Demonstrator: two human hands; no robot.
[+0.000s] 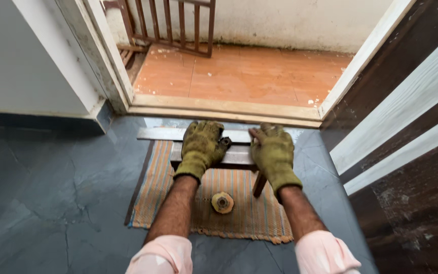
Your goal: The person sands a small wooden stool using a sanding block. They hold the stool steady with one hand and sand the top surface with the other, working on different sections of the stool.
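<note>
**Dark slate floor, striped mat, gloved hands on a wooden block**

Grey-blue stone floor (51,203), cracked in places, running up to a pale door threshold (219,109). Beyond the threshold, orange tiles (249,73) speckled with white, closed off at the far left corner by a brown wooden railing (173,25) against a stained white wall. To the left, a white door frame (92,56) and plain wall; to the right, a dark wood door with white panels (406,116), standing open along the mat's right edge.

Lying on the floor just short of the threshold, a woven mat (239,213) striped orange and grey, frayed at the near edge. Across the mat's far edge, a flat pale plank (160,133), and just nearer, a thick wooden block (236,156) lying crosswise.

Left hand (202,144), in an olive work glove, pressed flat over the block's left part, fingers curled over its far side, next to a small dark fitting (225,142). Right hand (274,152), gloved alike, laid palm down on the block's right end, fingers spread, not visibly closed on anything. Under the right wrist, a short brown wooden handle (259,185) slanting down onto the mat. Between the forearms, at the mat's middle, a round yellowish disc with a dark hole (222,202), touched by neither hand. Pink sleeves (325,253) at the bottom edge.
</note>
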